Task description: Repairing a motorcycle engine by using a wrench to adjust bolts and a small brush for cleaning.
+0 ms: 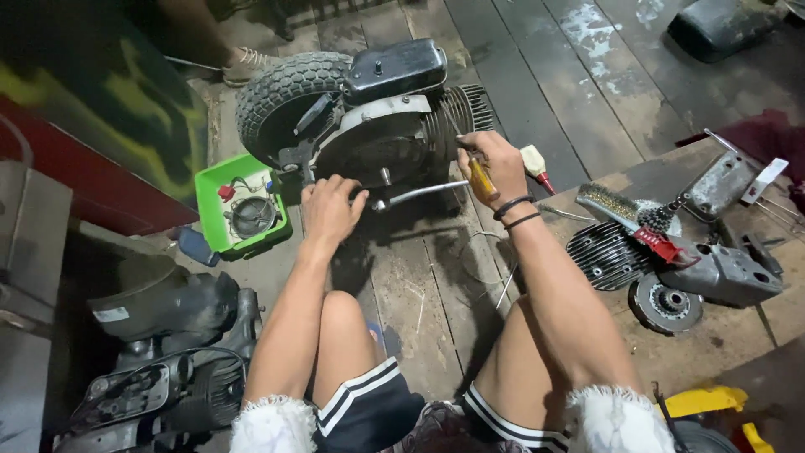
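I see a green tray [210, 205] of small parts on the floorboards at left. My left hand [329, 210] rests fingers curled against the scooter engine [377, 126] casing. My right hand [495, 168] grips a yellow-handled screwdriver [480, 178] at the cylinder fins. A wire brush [608, 204] lies right.

Lighting: dim overall, brightest from above on your forearms and the plank floor [436, 277]. Shadows: deep at left edge and under your legs. Focus: sharp centre; wide-angle bending at edges.
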